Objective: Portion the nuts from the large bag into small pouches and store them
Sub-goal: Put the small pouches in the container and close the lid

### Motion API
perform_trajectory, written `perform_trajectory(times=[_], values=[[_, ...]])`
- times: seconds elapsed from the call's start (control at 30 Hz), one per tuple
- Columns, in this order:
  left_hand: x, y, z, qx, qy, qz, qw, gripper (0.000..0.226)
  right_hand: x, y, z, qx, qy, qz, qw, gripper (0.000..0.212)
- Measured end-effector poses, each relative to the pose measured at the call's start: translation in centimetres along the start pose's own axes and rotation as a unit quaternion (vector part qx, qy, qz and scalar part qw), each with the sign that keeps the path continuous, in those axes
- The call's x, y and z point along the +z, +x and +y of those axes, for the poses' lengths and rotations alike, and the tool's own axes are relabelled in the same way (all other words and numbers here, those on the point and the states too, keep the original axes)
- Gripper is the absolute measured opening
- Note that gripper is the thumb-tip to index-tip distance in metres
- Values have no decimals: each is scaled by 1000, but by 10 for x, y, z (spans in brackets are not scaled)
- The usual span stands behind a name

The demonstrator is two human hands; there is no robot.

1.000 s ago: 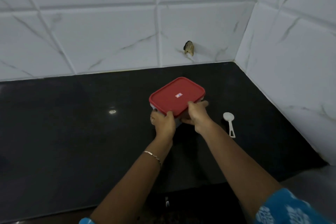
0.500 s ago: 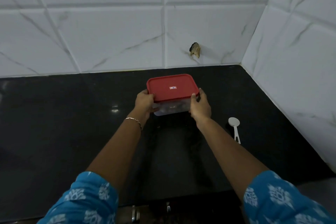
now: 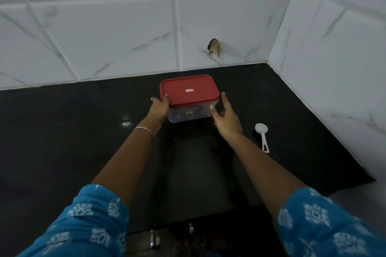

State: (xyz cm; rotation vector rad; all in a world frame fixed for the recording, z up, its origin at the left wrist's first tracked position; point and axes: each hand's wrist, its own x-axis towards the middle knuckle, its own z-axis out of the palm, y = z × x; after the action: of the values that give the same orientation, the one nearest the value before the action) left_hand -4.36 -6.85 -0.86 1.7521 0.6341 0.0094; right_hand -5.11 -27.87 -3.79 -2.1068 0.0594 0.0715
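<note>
near the back wall (image 3: 125, 33), red-lidded container (image 3: 189, 91), long axis left-right, lid up

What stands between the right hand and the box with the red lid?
Nothing visible. The open right hand is just beside the right end of the box. The spoon lies on the hand's far side, out of the way. The left hand grips the left end.

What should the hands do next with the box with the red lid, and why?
Probably the left hand should let go of the box and both hands draw back. The red lid is on, the box seems to sit on the black counter near the tiled wall, and the right hand is open beside it. The box looks put away.
</note>
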Motion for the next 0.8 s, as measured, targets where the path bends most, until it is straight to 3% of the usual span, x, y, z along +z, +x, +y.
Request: perform_trajectory(times=[0.1, 0.23, 0.4, 0.67, 0.8], values=[[-2, -8, -25, -29, -64, -9, 998, 95, -9, -37, 36, -79, -162, 156, 971, 52], [9, -23, -56, 10, -111, 36, 993, 96, -33, -55, 77, -23, -228, 264, 937, 43], [28, -41, -76, 71, -64, 72, 993, 78, -50, -62, 98, 45, -241, 263, 933, 40], [22, -36, -80, 62, 0, 17, 998, 68, -44, -43, 79, -27, -283, 186, 940, 42], [16, -36, -79, 56, 1, 2, 998, 68, -33, -26, 58, -68, -241, 136, 959, 47]])
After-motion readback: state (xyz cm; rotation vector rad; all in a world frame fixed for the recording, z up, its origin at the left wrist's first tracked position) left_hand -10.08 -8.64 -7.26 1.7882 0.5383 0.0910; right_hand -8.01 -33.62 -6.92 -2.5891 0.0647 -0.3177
